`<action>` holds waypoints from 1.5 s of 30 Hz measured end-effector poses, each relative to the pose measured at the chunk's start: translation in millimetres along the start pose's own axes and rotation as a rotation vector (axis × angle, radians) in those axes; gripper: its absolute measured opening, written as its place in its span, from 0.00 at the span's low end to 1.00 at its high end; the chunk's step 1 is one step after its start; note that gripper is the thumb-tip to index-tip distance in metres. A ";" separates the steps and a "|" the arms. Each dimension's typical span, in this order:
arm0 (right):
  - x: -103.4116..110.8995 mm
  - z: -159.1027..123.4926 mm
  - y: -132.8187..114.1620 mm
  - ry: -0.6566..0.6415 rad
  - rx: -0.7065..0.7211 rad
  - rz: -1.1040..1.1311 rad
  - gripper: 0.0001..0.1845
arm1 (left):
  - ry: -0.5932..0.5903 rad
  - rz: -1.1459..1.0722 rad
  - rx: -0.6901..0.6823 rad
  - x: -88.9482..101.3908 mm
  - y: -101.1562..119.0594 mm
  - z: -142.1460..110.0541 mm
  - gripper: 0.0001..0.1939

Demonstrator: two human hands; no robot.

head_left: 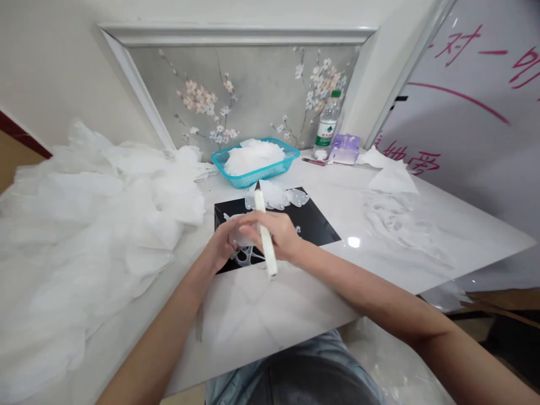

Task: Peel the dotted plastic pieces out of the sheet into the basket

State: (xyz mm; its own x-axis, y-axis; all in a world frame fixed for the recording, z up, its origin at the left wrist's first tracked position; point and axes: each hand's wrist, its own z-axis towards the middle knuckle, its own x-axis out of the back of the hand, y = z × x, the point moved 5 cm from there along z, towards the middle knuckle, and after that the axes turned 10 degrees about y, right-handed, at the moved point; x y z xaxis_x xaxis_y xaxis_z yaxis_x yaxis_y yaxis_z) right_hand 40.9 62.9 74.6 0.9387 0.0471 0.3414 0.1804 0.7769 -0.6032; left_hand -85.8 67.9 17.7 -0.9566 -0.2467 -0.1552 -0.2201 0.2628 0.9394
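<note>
Two items were held above a glossy black rectangular sheet (314, 222). The left hand (221, 244) curled its fingers around a translucent plastic scrap (238, 237), just beside the right hand (276, 236), whose fingers closed firmly on a white cylindrical pen (268, 253), its long axis pointing away from the body.

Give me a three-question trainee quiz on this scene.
1. What does the right hand grip? A) a white pen B) a spoon C) a ruler
2. True or false: the teal plastic basket stands on the black sheet.
3. What stands upright just left of the purple packet?

Key:
1. A
2. False: it stands on the white table, beyond the sheet.
3. The plastic water bottle.
</note>
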 end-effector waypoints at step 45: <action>27.0 27.4 41.1 -0.214 -0.226 0.088 0.06 | 0.001 0.406 -0.497 -8.2 4.6 -4.5 0.23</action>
State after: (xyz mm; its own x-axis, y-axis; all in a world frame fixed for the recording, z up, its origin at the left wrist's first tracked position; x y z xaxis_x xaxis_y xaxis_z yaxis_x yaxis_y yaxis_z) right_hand 65.7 113.3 78.8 0.8748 0.2573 0.4105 0.1849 0.6059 -0.7738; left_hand -78.1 66.9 24.7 -0.9450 -0.2193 0.2427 0.2746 -0.1288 0.9529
